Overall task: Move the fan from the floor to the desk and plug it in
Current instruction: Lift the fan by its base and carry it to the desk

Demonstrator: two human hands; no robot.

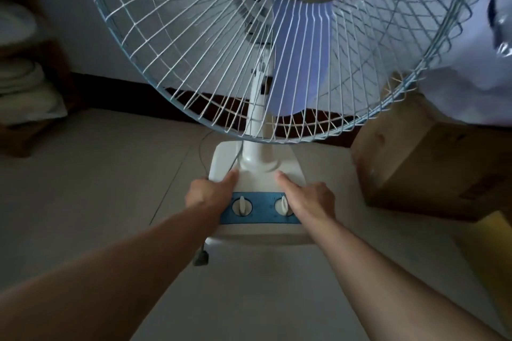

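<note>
Pale floor tiles (83, 174) fill the near field, and both of my forearms reach forward over them. A dark plug (201, 257) lies on the tiles just beside the near left corner of the fan's base (257, 183), its thin cord (203, 155) running up along the left side. My left hand (206, 192) wraps the left edge of the base, thumb on top and fingers curled out of sight beneath. My right hand (307, 202) lies on the right side, index finger stretched toward the stem (256, 124), the other fingers folded over the edge; how firmly it grips I cannot tell. Between the hands sits a blue control panel (260, 209) with two white knobs. The fan (277, 44) stands upright, and whether the base has left the floor I cannot tell. Its wire cage rises close to the camera. A cardboard box (432, 163) stands to the right, white cloth (471, 69) hanging above it; stacked pale bedding (25, 86) rests far left. No desk is visible. I judge this the grasp-and-lift step. Next, I need a level two-handed lift with the top-heavy head kept balanced and the loose plug kept from snagging.
</note>
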